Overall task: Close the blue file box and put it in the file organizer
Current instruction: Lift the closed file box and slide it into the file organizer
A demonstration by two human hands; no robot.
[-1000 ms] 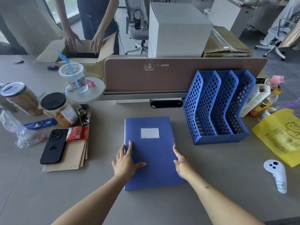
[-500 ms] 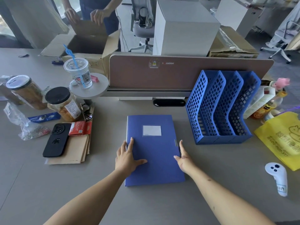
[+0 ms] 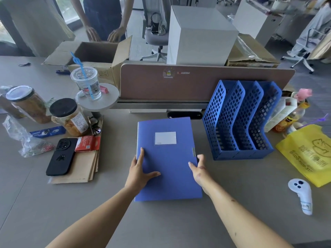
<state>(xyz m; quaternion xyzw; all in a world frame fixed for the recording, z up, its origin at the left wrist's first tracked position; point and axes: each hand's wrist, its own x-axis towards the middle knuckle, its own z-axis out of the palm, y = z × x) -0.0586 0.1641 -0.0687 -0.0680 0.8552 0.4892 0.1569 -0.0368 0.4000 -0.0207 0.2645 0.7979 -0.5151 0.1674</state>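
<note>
A blue file box (image 3: pixel 168 158) is seen lying flat on the desk (image 3: pixel 179 226), lid down, just left of the blue file organizer (image 3: pixel 240 122). The left hand (image 3: pixel 138 171) is laid open along the box's left edge, thumb spread across the cover. The right hand (image 3: pixel 199 170) is set open against the right edge, close under the small metal clasp (image 3: pixel 194 151), fingers spread and clamped on nothing. Whether the clasp is latched cannot be told.

The box appears shut, and the lift to the organizer is judged to be the step ahead. If the clasp is not latched, the lid could be sprung open once the box is tipped upright. The organizer's slots are narrow and slanted; a box brought in askew could be caught on a divider, and the light rack shoved toward the bottles (image 3: pixel 290 119) and yellow bag (image 3: pixel 308 153) crowded at its right. A phone (image 3: pixel 60 156) and jars (image 3: pixel 69 117) are kept well apart on the left, so little risk is seen there.
</note>
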